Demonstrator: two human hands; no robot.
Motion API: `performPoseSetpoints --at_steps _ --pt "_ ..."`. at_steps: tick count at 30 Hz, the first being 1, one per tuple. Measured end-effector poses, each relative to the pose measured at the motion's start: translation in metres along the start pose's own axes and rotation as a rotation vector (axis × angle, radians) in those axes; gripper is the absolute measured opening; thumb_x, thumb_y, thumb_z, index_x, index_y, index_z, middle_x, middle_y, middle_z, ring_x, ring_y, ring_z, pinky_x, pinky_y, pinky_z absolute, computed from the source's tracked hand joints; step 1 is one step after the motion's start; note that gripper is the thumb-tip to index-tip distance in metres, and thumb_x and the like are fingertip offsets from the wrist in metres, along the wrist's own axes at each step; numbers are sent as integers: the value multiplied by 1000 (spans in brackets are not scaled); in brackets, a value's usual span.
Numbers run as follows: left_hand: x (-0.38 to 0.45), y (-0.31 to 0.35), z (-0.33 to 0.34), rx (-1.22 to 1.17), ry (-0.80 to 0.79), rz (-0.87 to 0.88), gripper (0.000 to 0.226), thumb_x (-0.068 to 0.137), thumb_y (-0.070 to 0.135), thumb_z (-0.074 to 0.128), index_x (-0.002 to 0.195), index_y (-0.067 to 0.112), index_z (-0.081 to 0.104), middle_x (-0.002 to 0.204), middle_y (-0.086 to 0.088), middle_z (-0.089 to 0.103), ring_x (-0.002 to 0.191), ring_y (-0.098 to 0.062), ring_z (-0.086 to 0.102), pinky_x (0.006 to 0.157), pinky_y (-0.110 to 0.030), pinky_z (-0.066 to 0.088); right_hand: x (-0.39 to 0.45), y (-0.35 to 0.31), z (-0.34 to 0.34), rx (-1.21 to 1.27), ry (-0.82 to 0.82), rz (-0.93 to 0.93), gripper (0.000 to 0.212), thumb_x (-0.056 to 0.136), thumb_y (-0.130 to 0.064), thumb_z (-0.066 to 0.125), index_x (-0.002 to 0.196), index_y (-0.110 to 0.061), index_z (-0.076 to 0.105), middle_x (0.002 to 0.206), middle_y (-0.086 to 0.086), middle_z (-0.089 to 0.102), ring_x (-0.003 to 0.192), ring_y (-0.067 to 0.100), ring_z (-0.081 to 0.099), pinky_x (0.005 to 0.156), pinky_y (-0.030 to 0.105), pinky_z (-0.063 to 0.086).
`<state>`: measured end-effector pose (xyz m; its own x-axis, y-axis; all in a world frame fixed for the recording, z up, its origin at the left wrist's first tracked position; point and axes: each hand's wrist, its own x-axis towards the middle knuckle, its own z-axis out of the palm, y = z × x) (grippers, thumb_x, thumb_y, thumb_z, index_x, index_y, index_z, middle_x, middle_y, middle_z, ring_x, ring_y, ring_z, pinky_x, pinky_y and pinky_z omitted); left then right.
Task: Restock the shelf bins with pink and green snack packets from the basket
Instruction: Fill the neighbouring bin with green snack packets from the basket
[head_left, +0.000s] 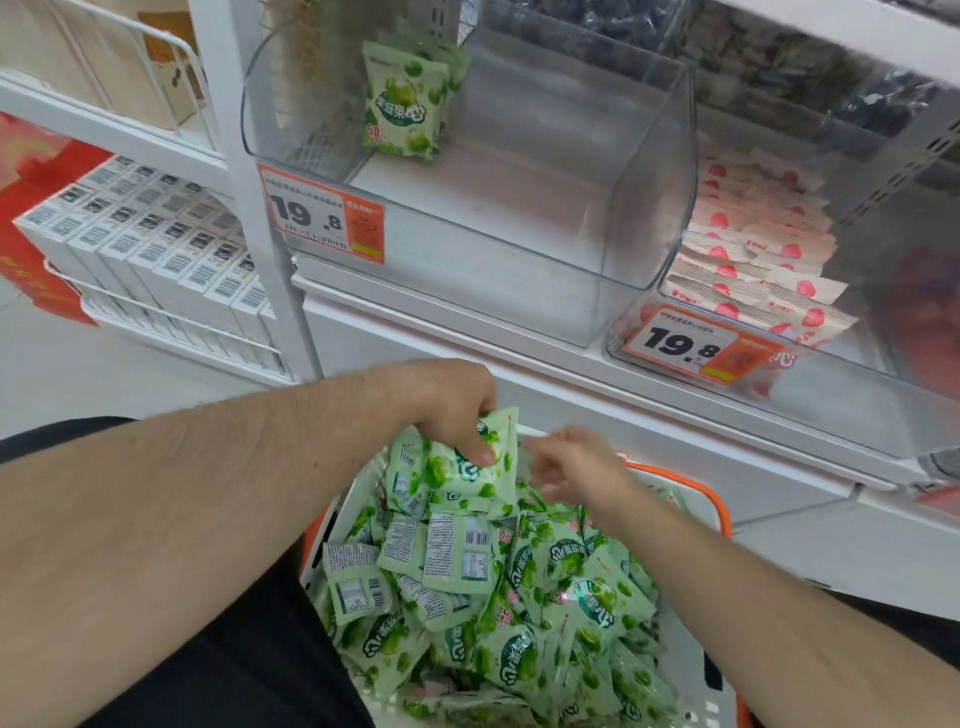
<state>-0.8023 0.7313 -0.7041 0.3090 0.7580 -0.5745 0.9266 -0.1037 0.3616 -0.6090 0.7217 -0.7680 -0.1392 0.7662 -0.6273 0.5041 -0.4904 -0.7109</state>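
Basket (719, 506) of green packets (519, 597), left hand (457, 410) gripping several; right hand (576, 467) blurred, fingers loosely apart

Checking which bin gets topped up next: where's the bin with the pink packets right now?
In the head view, the pink-packet bin sits on the shelf at the right, directly beside the nearly empty green-packet bin, above and right of the basket.

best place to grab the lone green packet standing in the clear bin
Pinch the top seam of the green packet, coming from above through the clear bin's open top. The packet stands nearly upright at the back left, so its flat top edge is exposed, and the tall front wall would likely block a straight frontal reach.
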Motion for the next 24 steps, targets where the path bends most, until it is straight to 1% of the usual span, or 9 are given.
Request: performPoseSetpoints --at_steps 3,7,10,13,15,18,20,22,24 --pt "-1 -9 -10 -24 22 -29 51 78 40 79 119 14 61 114 3 63 93 -18 57 74 -26 41 -1 44 12 -781 -62 210 56 74 -68 67 65 -14 54 60 -2 53 48 12 50 53 24 44" --pt "-2 -17 -23 -31 80 -85 45 79 33 80 115 15 62 105 0 64 88 -19 58 71 -26 42 1 73 28 -1025 -89 216 12 86 -17 58 77 -14 53 76 -2 56 74 15 62 62 27 54" --pt "-1 -20 -27 -24 65 -100 46 81 31 78 120 15 60 101 2 60 86 -18 55 71 -27 42 10 59 22 -1077 -112 45 13 77 -9 50 66 -16 47 68 -1 48 63 16 50 53 22 39" --pt "0 -20 -29 -19 14 -91 43 84 29 76 121 16 59 109 0 64 87 -17 54 70 -25 40 25 52 15 -1171 -219 -159 14 81 -15 56 84 -17 69 101 7 53 96 23 53 86 33 44" --pt "0 -18 -30 -28 -2 -85 42 84 28 75 121 16 59 113 0 65 87 -16 55 69 -25 40 39 55 17 -1315 -274 -310 28 83 -21 60 109 -24 72 136 8 44 128 27 38 109 42 29" --pt "-1 -15 -32 -36 0 -80 43 84 27 75 123 15 59 116 -1 65 87 -16 55 71 -25 42 61 56 32 -1421 -377 -380 31 81 -18 61 110 -25 71 154 10 29 140 29 25 116 44 19" --pt "-2 -16 -31 -44 -3 -87 45 85 26 75 125 15 58 118 -1 65 88 -16 55 72 -26 43 70 48 47 -1333 -370 -275 18 81 -15 59 93 -21 71 149 11 35 131 31 37 110 43 29" --pt "-3 -19 -30 -50 -13 -98 47 85 26 75 127 15 57 119 -1 64 90 -17 56 74 -26 44 79 42 61 -1193 -340 -148 14 86 -16 54 77 -13 64 114 12 53 100 26 53 86 33 42" --pt "-4 -22 -29 -60 -21 -110 49 84 26 75 128 16 57 121 -2 64 93 -18 57 76 -28 47 90 40 70 -1050 -327 -18 27 92 -20 51 67 -11 50 91 10 56 87 21 50 75 27 38"
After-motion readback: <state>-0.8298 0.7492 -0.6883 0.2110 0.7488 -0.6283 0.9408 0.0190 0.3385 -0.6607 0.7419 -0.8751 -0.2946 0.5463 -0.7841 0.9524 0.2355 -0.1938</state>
